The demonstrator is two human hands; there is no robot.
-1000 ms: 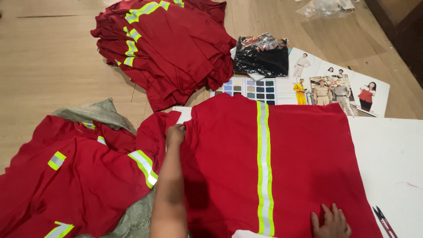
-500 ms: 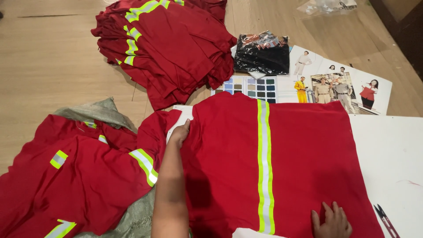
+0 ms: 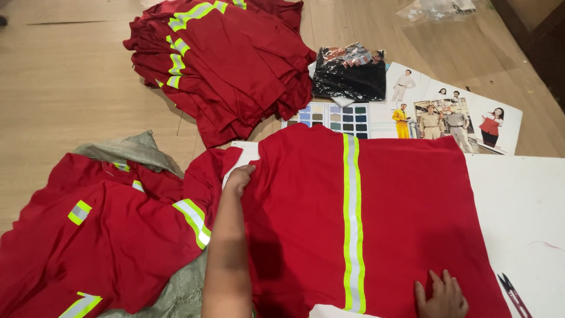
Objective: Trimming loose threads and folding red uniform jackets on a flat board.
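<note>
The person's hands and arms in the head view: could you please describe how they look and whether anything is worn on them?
Both are bare. The left hand has no glove, ring or watch, and its forearm shows no sleeve all the way to the bottom edge. Of the right hand only the ungloved, ringless fingers and knuckles show; its wrist is cut off, so a sleeve there cannot be told.

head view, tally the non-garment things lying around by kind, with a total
black bagged garment pack: 1
colour swatch card: 1
printed photo sheet: 1
snips: 1
grey sack: 1
clear plastic bag: 1
total: 6
</note>
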